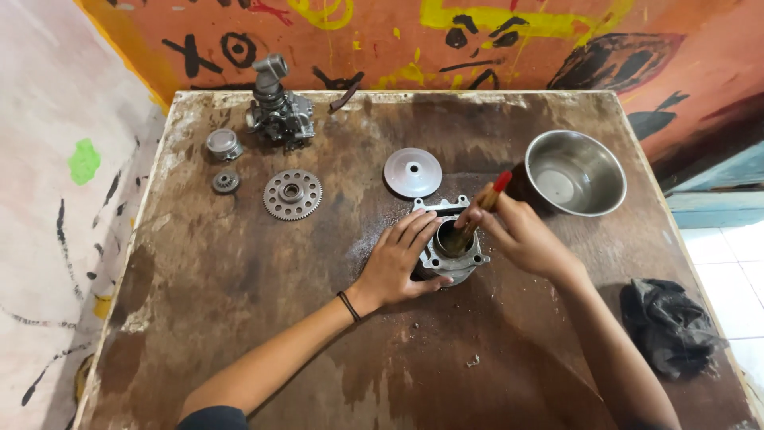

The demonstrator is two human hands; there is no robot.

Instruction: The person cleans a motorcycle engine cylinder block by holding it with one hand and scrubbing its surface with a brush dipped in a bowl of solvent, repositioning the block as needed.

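A grey metal engine cylinder (454,263) stands on the brown wooden table (239,271), its bore facing up. My left hand (398,263) lies flat against the cylinder's left side, fingers spread over its rim. My right hand (521,235) grips a paintbrush (484,203) with a wooden handle and a red tip. The brush slants down into the bore, where its bristles are hidden.
A steel bowl (574,172) sits at the right rear. A round metal disc (412,172), a toothed gear (293,194), a small sprocket (225,181), a round cap (224,144) and a carburettor-like assembly (276,107) lie toward the back. A black rag (668,322) rests near the right edge.
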